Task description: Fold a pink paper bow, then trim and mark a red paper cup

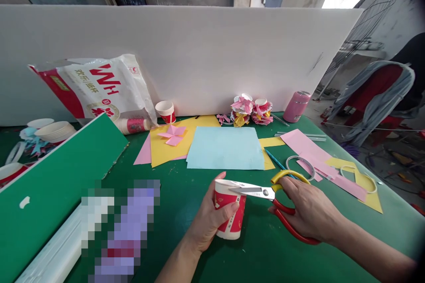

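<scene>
A red and white paper cup (228,223) is gripped in my left hand (207,221), tilted slightly above the green table (265,256). My right hand (307,210) is closed on the handles of a pair of scissors (255,191), one handle yellow and the other red. The blades reach over the cup's rim, close to its right side; whether they have cut into the wall I cannot tell. Beyond my hands lies a light blue paper sheet (226,148) on top of yellow paper (172,154).
Pink folded paper (172,135) sits on the yellow sheet. Ruffled paper flowers (242,108) and a pink bottle (297,107) stand along the white panel (199,53). Right are tape rolls (300,168) and pink strips (308,148). A green board (66,159) leans left, near a cup bag (109,88).
</scene>
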`<state>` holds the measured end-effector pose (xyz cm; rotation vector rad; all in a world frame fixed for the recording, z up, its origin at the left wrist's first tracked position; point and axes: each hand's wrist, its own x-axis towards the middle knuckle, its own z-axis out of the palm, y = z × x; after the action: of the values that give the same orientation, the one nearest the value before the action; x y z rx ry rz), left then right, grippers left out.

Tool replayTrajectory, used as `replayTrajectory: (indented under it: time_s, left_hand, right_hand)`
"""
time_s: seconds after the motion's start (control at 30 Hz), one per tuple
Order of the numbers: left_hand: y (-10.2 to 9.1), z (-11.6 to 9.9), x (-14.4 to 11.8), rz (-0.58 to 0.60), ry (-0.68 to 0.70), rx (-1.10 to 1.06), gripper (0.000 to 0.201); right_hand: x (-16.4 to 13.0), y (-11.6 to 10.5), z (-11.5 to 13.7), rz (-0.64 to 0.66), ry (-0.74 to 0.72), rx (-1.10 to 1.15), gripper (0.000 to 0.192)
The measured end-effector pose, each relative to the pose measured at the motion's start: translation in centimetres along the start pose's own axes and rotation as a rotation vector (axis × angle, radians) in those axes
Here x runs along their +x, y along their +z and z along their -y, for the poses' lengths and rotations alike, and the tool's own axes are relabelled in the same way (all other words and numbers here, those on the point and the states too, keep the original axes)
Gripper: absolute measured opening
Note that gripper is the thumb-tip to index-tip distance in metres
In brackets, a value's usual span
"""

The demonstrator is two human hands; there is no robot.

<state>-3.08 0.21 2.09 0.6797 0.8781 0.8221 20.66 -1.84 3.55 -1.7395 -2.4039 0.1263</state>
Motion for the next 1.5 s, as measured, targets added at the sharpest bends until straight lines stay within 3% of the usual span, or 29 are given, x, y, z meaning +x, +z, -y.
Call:
replayTrajectory:
  time_s: [0.53, 0.9, 1.2, 1.5]
  left_hand:
    - [0.0, 0.3, -0.1, 0.052, 0.005, 0.07, 0.097]
    - [0.2, 0.1, -0.2, 0.078, 0.022, 0.078, 0.098]
    - [-0.2, 0.3, 0.0, 0.12, 0.048, 0.107, 0.1]
    - [-0.3, 0.3, 0.2, 0.139, 0.074, 0.157, 0.105]
  right_hand:
    - [0.1, -0.6, 0.5, 0.068, 0.012, 0.042, 0.047]
    - [-0.2, -0.8, 0.4, 0.092, 0.005, 0.081, 0.032]
    - [-0.3, -1.1, 0.0, 0.132, -0.014, 0.07, 0.037]
    - [-0.9, -0.7, -0.4, 0.057, -0.066, 0.042, 0.036]
